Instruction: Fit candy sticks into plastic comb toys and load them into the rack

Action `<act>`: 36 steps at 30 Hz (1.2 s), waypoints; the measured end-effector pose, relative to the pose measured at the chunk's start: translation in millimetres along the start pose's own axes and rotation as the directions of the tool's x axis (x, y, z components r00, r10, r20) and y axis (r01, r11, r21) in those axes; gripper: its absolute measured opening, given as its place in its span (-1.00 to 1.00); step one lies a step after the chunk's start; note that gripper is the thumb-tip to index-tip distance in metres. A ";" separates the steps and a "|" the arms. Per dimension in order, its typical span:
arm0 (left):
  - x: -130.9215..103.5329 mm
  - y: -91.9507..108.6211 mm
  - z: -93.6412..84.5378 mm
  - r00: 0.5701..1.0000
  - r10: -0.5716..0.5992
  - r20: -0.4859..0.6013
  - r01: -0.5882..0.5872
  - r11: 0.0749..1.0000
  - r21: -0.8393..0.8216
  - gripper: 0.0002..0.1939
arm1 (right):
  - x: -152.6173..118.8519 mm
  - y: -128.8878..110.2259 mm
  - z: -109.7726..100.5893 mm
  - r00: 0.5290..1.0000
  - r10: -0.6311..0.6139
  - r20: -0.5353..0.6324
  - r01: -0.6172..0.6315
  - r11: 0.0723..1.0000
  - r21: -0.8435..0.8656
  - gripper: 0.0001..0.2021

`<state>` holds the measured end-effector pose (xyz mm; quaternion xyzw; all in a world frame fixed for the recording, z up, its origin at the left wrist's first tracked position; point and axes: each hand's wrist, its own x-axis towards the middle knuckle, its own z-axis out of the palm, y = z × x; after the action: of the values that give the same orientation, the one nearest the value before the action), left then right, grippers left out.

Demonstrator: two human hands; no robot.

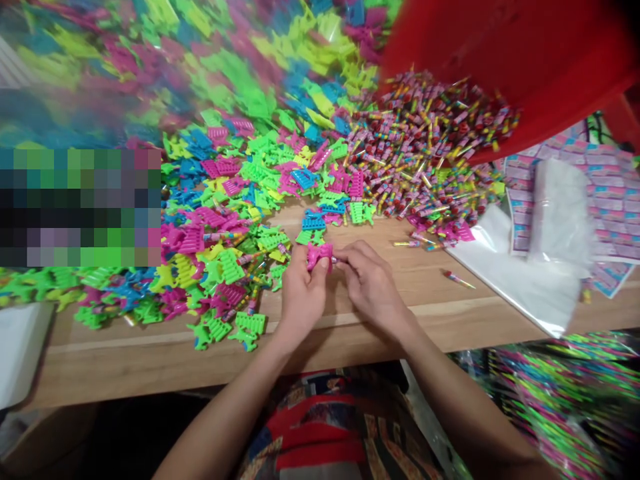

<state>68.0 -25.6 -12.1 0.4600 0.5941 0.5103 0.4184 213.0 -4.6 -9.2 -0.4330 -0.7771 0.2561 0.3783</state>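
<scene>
My left hand (305,290) is closed around a bright pink plastic toy piece (320,253), its thumb resting on the front. My right hand (367,277) is pinched at the piece's right side, holding what looks like the end of a small printed tube (334,259); most of that is hidden by the fingers. Just beyond my hands lie a blue slotted piece (313,220) and a green one (311,237). A heap of slotted, animal-shaped plastic pieces (230,267) in green, pink, blue and yellow spreads to the left, some with tubes beside or in them.
A large pile of small printed tubes (425,153) lies at the back right under a red container (500,67). One loose tube (459,279) is near a clear plastic bag (520,280) and printed sheets (615,193). A white box (23,353) stands at the left edge of the wooden table (150,363).
</scene>
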 end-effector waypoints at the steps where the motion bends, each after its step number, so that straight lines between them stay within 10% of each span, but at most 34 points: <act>1: 2.8 -1.3 -1.5 0.998 -0.034 0.045 0.037 0.997 -0.068 -0.86 | 0.7 2.0 -1.8 1.000 0.007 -0.007 -0.007 0.999 0.052 -0.74; 16: 14.4 8.0 -13.4 0.879 -0.248 0.407 0.464 0.638 -0.614 -0.60 | -1.5 7.0 -12.2 0.995 0.097 0.017 -0.095 0.905 0.415 -0.78; 36: 12.2 10.1 -13.6 0.870 -0.299 0.392 0.490 0.613 -0.619 -0.62 | 1.5 3.4 -21.3 0.985 0.142 0.093 -0.168 0.896 0.412 -0.78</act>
<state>53.4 -16.2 -0.7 0.1827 0.3840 0.5288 0.7345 231.4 -0.1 1.3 -0.3946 -0.6783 0.4588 0.4169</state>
